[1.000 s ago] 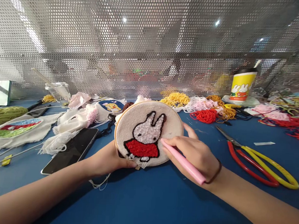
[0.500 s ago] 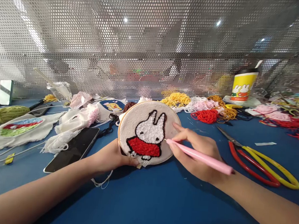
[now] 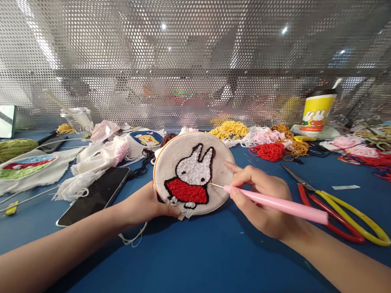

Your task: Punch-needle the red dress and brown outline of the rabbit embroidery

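My left hand (image 3: 149,208) grips the lower left edge of a round embroidery hoop (image 3: 161,180), thumb in front and the other fingers hidden behind. The hoop stands tilted up, its cream cloth stitched with a white rabbit (image 3: 194,168) outlined in black, with a red body. In my right hand (image 3: 262,200) is a pink punch needle (image 3: 278,205), pinched between thumb and fingers. The thin metal tip points left and meets the cloth at the rabbit's right cheek, by the black outline. My right index finger reaches the hoop's right side.
Scissors (image 3: 338,210) with red and yellow handles lie at the right. A dark phone (image 3: 94,197) lies left of the hoop. Yarn bundles (image 3: 230,131) line the back before a perforated metal panel (image 3: 202,53). A yellow cup (image 3: 318,110) stands back right; a stitched cloth (image 3: 26,170) lies left.
The punch needle has drawn back to the right, so more of its metal tip shows. My right hand has shifted slightly right; my left hand still holds the hoop.
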